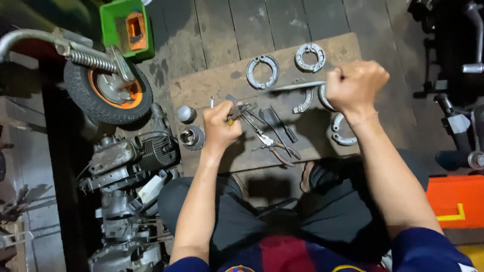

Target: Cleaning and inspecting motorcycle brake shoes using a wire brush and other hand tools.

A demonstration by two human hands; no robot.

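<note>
Gripping tools over a wooden board (212, 85).
Left hand (220, 124) clenches pliers (237, 109); right hand (355, 84) fists a metal rod (295, 86) above brake shoes (262, 70).

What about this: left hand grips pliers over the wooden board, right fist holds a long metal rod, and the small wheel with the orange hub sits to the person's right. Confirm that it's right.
One detail is wrong. The head view shows the small wheel with the orange hub to the person's left, not right. The rest stands: the left hand grips pliers over the wooden board, and the right fist holds a long metal rod.
</note>
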